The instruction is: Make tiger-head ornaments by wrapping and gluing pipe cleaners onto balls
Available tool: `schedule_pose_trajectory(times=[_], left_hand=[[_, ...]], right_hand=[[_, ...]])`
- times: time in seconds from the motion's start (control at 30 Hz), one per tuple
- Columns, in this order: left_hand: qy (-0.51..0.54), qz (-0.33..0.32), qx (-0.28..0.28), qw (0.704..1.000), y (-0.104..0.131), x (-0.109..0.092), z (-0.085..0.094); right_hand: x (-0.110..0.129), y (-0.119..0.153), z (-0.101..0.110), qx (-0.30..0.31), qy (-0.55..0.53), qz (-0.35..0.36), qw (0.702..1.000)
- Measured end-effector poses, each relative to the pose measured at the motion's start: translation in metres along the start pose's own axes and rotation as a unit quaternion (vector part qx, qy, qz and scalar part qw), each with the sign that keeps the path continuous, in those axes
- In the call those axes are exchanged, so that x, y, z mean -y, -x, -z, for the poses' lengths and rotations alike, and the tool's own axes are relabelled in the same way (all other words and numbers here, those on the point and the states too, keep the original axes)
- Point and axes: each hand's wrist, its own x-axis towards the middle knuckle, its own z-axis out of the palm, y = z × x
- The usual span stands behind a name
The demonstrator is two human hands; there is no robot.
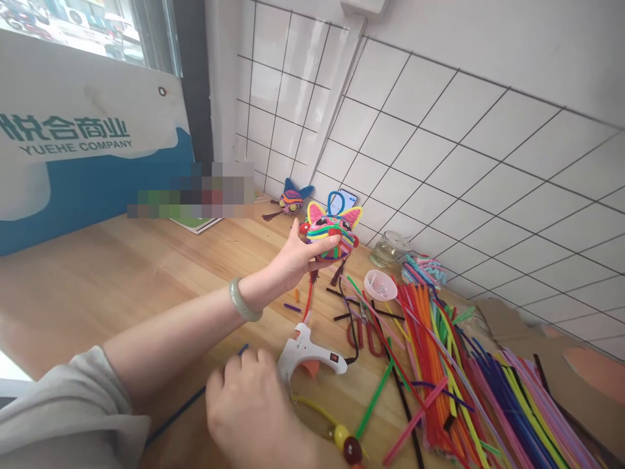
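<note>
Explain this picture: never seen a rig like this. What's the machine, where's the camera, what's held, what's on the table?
There's no machine: a person works with bare hands. The single picture comes from a camera worn on their head, looking forward and down. The left hand holds up a colourful, pointy-eared ornament. The right hand is curled beside a white glue gun; whether it grips anything is hidden. On the wooden table lie scissors with red handles and many fuzzy craft stems. Farther back are a small pink bowl, a glass jar and another ornament with blue ears.
</note>
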Motion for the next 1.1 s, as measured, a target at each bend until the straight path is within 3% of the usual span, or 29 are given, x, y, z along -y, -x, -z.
schedule_pose_trajectory(times=[0.1, 0.2, 0.3, 0.43, 0.5, 0.6, 0.7, 0.8, 0.87, 0.93, 1.0, 1.1], left_hand=[[-0.004, 0.007, 0.024, 1.000, 0.000, -0.003, 0.001], [-0.002, 0.015, 0.042, 0.999, 0.000, -0.006, 0.001], [0.017, 0.027, 0.051, 0.998, 0.000, -0.011, 0.000], [0.032, 0.038, 0.059, 0.997, 0.000, -0.017, 0.001], [0.041, 0.052, 0.045, 0.997, -0.001, -0.021, 0.002], [0.055, 0.082, 0.033, 0.995, -0.001, -0.026, 0.002], [0.066, 0.101, 0.038, 0.992, 0.000, -0.027, 0.001], [0.073, 0.096, 0.034, 0.992, 0.000, -0.022, 0.001], [0.075, 0.087, 0.024, 0.993, 0.000, -0.018, 0.001], [0.081, 0.081, 0.012, 0.993, -0.002, -0.014, 0.002], [0.090, 0.080, 0.008, 0.993, -0.003, -0.012, 0.004], [0.091, 0.075, 0.004, 0.993, -0.004, -0.012, 0.004]], right_hand=[[0.008, -0.015, 0.000, 0.070, 0.002, 0.016, 0.997], [0.007, -0.020, 0.004, 0.070, 0.020, 0.053, 0.996], [-0.006, -0.011, 0.015, -0.029, 0.047, 0.089, 0.994], [-0.042, 0.018, 0.035, -0.145, 0.067, 0.083, 0.984], [-0.061, 0.036, 0.043, -0.209, 0.019, 0.067, 0.975], [-0.081, 0.059, 0.050, -0.330, -0.109, 0.012, 0.937], [-0.092, 0.069, 0.049, -0.380, -0.172, -0.002, 0.909], [-0.099, 0.066, 0.042, -0.392, -0.169, -0.040, 0.903], [-0.102, 0.061, 0.037, -0.382, -0.145, -0.085, 0.909], [-0.103, 0.052, 0.034, -0.333, -0.122, -0.133, 0.925], [-0.101, 0.041, 0.035, -0.226, -0.098, -0.186, 0.951], [-0.090, 0.018, 0.037, -0.005, -0.041, -0.236, 0.971]])
